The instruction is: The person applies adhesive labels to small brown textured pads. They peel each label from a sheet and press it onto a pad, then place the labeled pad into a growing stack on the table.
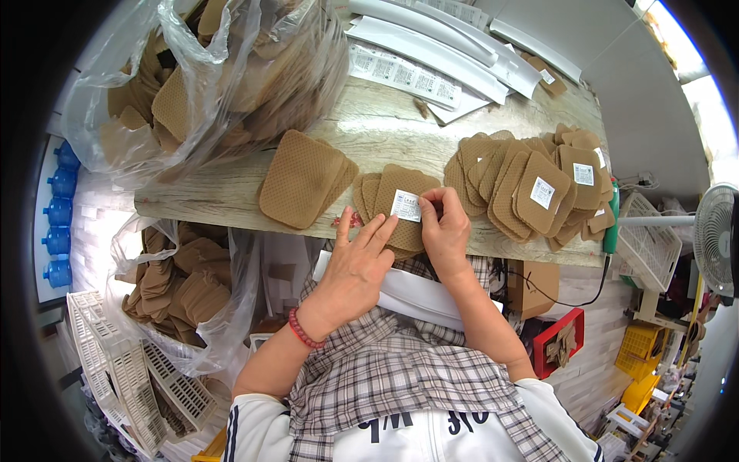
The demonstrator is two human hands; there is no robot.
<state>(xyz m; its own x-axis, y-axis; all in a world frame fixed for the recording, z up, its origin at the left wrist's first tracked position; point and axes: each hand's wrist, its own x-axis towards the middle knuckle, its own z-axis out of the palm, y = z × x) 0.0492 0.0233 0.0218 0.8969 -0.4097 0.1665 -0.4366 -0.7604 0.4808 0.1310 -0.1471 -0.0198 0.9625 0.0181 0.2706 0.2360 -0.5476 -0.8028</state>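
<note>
My right hand (445,227) fingers pinch a small white paper label (406,205) onto a tan waffle-textured pad (402,223); my left hand (356,266) fingers lie spread flat, steadying it.

Labelled pads (539,192) right of plain stack (302,179)

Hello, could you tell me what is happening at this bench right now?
A person is pressing a small white label onto the top tan mesh pad of a short stack at the edge of the wooden bench. The right hand pinches the label's edge; the left hand lies flat on the pad beside it. Labelled pads are fanned out to the right, an unlabelled stack lies to the left, and a clear bag of pads sits behind.
</note>
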